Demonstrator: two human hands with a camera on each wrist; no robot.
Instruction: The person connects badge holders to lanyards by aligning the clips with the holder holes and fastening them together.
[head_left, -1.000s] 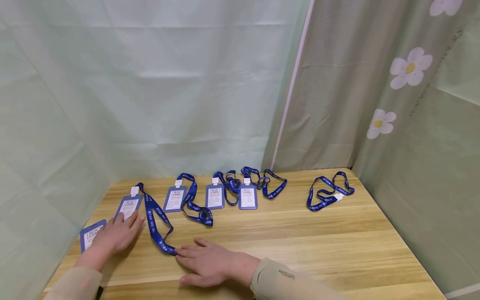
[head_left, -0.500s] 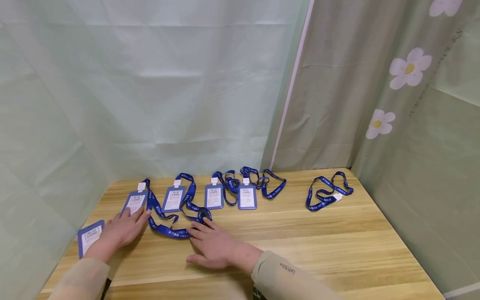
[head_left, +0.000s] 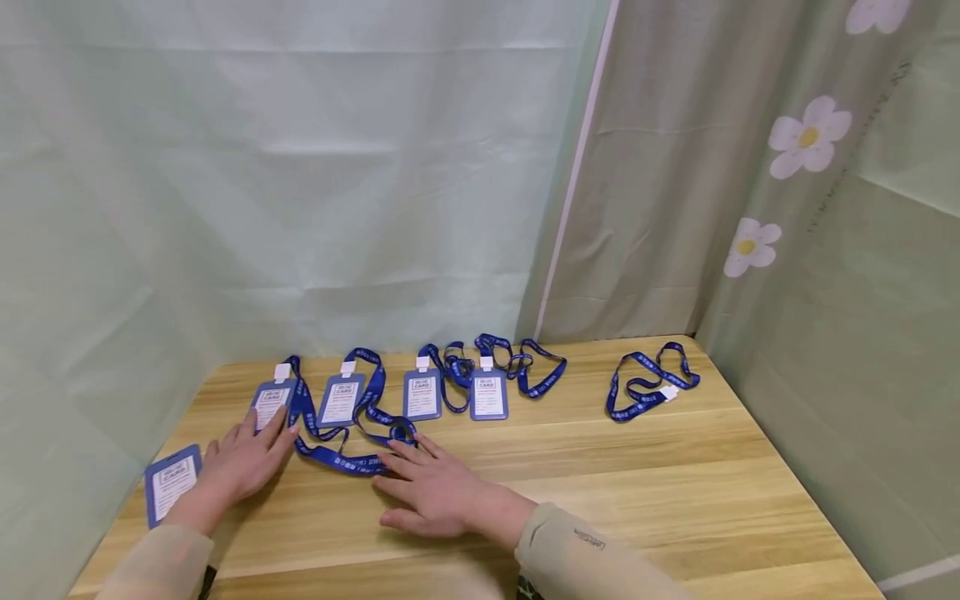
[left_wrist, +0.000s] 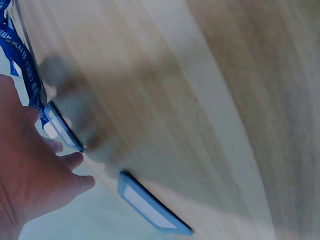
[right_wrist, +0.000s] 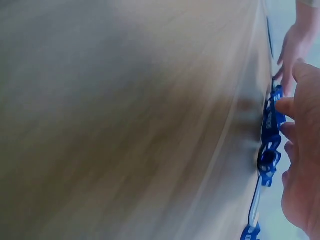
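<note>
Fingertips of my left hand [head_left: 243, 462] rest on the lower part of a blue badge holder [head_left: 273, 398] with a white card in it, partly hiding it. Its blue printed lanyard [head_left: 333, 457] loops rightward over the table. At the loop's right end lies my right hand [head_left: 442, 496], fingers spread and straight, the tips at the lanyard. Close to the left forearm is another badge holder [head_left: 171, 485], with no strap seen on it. In the left wrist view the left hand [left_wrist: 40, 170] has its fingers extended by the badge edge [left_wrist: 64, 129].
Three more badge holders with lanyards, one of them a badge [head_left: 341, 400], stand in a row along the back of the wooden table [head_left: 600, 500]. A separate lanyard [head_left: 648, 387] with a white clip lies at the back right. Curtains [head_left: 420, 183] hang behind.
Under the left hand, the badge has shifted back and to the right and turned straighter. The right hand has moved its lanyard's end back and rightward. Little differs in the last half second.
</note>
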